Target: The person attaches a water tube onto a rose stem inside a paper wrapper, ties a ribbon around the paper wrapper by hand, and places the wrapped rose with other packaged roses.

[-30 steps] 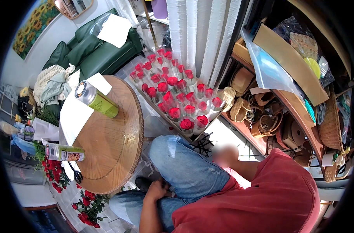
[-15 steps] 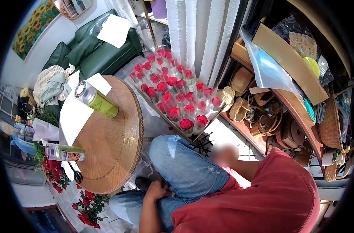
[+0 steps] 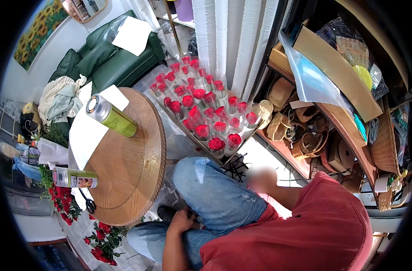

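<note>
My left hand [image 3: 182,220] hangs between my jeans-covered thighs. Its fingers point down toward the gap between my legs and are mostly hidden, so its grip does not show. My right hand [image 3: 261,179] is beyond my right thigh, covered by a blurred patch. Nearest to it are dark thin strips [image 3: 236,169] lying on a white surface. Just past my right knee stands a box of red roses [image 3: 199,131], many in clear sleeves. To the left is a round wooden table [image 3: 129,169] carrying two green spray cans [image 3: 111,118].
Scissors [image 3: 88,201] lie at the table's edge near a white sheet [image 3: 86,140]. More loose red roses [image 3: 100,246] are below the table. A green sofa [image 3: 120,63] stands behind. Shelves with wicker baskets [image 3: 309,142] and cardboard [image 3: 337,72] are on the right.
</note>
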The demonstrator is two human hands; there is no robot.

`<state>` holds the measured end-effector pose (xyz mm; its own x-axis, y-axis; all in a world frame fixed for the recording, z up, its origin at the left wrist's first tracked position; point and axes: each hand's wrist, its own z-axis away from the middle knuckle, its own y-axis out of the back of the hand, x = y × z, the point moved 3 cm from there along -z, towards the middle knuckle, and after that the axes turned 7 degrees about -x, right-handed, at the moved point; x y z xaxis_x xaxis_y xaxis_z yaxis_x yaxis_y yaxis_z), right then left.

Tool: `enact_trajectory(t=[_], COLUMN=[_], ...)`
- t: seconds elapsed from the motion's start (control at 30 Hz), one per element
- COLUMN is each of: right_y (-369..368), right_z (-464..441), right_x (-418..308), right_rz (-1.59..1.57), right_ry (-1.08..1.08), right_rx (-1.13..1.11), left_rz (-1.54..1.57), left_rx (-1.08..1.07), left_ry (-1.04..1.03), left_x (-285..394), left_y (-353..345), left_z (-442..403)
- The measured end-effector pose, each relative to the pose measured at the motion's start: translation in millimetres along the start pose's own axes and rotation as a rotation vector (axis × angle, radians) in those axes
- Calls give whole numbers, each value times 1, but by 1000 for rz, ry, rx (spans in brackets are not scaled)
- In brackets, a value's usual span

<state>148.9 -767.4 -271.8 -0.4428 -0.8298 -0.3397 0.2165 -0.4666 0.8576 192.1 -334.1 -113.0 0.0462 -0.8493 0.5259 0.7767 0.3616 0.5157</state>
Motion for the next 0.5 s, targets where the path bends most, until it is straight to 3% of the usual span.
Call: enact_trajectory(t=[0.1, 0.27, 0.5], right_y=[-23, 43, 71], right_z=[-8, 16, 28], right_x=[19, -32, -52], right_rz=[21, -43, -70], right_ry=[40, -95, -145], right_rx=[4, -39, -39], left_rz=[23, 31, -2], left_rx=[-5, 21, 11], left_ry=[-17, -20, -15], left_x=[1, -3, -6], left_y=[1, -1, -3], left_z=[1, 0, -2])
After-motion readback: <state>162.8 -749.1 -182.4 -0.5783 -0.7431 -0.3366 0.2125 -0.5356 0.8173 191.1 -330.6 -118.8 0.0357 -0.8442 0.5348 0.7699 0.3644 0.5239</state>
